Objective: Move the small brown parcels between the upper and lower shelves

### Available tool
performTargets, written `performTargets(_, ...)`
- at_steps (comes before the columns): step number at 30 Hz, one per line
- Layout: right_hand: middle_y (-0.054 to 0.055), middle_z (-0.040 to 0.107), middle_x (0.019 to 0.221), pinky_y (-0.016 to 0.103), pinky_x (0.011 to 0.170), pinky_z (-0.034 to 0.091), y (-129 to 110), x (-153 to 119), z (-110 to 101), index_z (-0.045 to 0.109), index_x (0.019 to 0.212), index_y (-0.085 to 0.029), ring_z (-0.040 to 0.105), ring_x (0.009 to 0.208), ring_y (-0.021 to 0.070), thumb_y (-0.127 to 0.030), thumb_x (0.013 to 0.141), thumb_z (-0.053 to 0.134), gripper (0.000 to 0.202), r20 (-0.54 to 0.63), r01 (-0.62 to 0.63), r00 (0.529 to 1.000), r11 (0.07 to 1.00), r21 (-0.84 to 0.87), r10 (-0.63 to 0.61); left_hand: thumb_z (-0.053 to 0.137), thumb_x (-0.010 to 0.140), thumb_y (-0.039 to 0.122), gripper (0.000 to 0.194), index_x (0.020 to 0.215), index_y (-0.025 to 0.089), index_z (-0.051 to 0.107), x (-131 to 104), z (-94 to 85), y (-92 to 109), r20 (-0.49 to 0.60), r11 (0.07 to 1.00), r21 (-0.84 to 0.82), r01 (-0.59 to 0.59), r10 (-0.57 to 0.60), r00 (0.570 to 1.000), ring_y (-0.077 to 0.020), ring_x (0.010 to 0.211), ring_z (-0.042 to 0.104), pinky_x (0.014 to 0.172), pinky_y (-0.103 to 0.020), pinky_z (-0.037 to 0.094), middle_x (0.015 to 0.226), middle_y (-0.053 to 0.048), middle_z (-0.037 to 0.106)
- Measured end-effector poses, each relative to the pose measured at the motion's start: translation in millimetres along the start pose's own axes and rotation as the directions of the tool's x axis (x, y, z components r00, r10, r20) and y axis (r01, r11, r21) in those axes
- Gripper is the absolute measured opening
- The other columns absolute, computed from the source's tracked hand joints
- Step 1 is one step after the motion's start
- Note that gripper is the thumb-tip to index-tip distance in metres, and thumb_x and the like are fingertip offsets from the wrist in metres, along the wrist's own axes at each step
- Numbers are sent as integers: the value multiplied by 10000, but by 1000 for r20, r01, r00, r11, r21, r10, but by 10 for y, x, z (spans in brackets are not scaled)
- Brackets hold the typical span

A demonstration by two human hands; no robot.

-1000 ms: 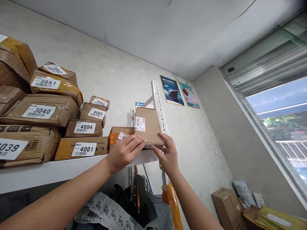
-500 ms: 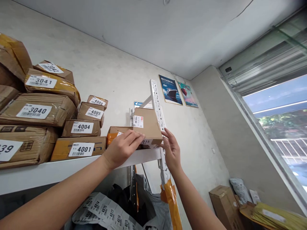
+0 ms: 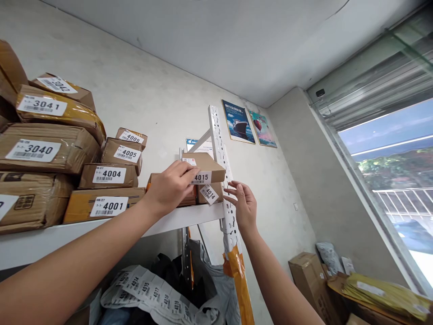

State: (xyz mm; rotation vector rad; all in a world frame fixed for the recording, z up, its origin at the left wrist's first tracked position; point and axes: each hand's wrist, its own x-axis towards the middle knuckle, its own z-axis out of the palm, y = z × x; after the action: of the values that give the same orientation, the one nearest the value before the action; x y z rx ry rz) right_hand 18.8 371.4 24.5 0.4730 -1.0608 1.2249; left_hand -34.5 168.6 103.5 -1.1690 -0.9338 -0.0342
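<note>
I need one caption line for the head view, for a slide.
Left hand on box 4015 atop box 4014 at shelf end; right hand open beside.

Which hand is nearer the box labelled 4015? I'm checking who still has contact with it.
Left. The left hand rests its fingers against the front of the box labelled 4015. The right hand is open beside the white shelf upright, lower right of the box, apart from it.

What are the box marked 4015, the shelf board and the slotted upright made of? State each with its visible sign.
Box 4015: looks like plain brown cardboard, matte, with folded edges and a white paper label. Shelf board: smooth white, likely painted metal or laminate; the look leaves it open. Slotted upright: probably white-painted steel, thin with rows of punched slots. The left hand touches the box.
</note>
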Motion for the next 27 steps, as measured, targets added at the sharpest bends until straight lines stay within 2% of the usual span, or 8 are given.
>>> performTargets(6, 59, 673, 964, 340, 669, 603, -12, -9, 82, 617, 992, -203, 683, 796, 189, -579, 709, 698, 478, 122, -132, 985, 987, 90, 120, 560, 859, 102, 294, 1150, 85, 597, -32, -21, -21, -35, 998, -44, 34, -36, 999, -265, 943, 623, 790, -426, 584, 1029, -146, 675)
performTargets(9, 58, 690, 888, 302, 617, 594, -102, 47, 211, 593, 984, -200, 690, 773, 196, -635, 673, 684, 542, 222, -315, 938, 921, 228, 265, 586, 862, 118, 331, 1189, 71, 568, -44, -51, -20, -37, 998, -59, 28, -30, 999, -271, 969, 632, 806, -422, 585, 1056, -152, 681)
performTargets(12, 58, 690, 809, 275, 535, 575, -264, 121, 360, 588, 975, -187, 684, 686, 193, -655, 697, 630, 546, 285, -476, 865, 854, 209, 413, 593, 867, 121, 309, 1172, 74, 576, -43, -99, 6, -19, 995, -95, 11, -13, 1000, -268, 991, 637, 827, -417, 578, 1065, -152, 681)
performTargets(14, 39, 681, 744, 243, 460, 544, -376, 152, 429, 594, 955, -184, 656, 594, 170, -577, 721, 629, 459, 280, -516, 841, 841, 163, 462, 616, 866, 150, 290, 1146, 81, 590, -41, -140, 38, -7, 992, -125, -12, 11, 1000, -268, 1020, 633, 846, -414, 567, 1078, -156, 674)
performTargets(17, -12, 632, 633, 208, 435, 530, -515, 107, 448, 582, 846, -195, 623, 547, 142, -410, 716, 631, 256, 246, -496, 859, 849, 182, 449, 663, 855, 243, 312, 1127, 100, 609, -53, -226, 108, -39, 981, -187, -49, 43, 998, -263, 1037, 633, 869, -410, 552, 1081, -147, 677)
performTargets(21, -18, 636, 671, 240, 546, 588, -663, -215, 339, 574, 763, -206, 657, 625, 148, -335, 725, 598, 136, 229, -429, 895, 879, 207, 383, 656, 867, 339, 311, 1075, 109, 648, -134, -429, 263, -126, 945, -282, -163, 131, 983, -253, 1020, 649, 872, -411, 553, 1061, -133, 704)
performTargets(24, -11, 654, 725, 237, 553, 591, -738, -583, 236, 584, 724, -201, 678, 663, 155, -303, 705, 616, 109, 220, -387, 914, 897, 216, 341, 535, 939, 267, 181, 990, 176, 684, -242, -643, 423, -103, 944, -309, -115, 87, 991, -200, 1052, 654, 898, -377, 550, 1035, -32, 715)
performTargets(27, -1, 684, 814, 217, 514, 582, -780, -921, 183, 628, 790, -190, 687, 695, 160, -298, 692, 657, 148, 194, -399, 913, 886, 238, 359, 466, 956, 188, 242, 915, 179, 704, -340, -869, 563, -73, 931, -348, -108, 88, 993, -176, 1059, 661, 903, -358, 548, 997, 25, 716)
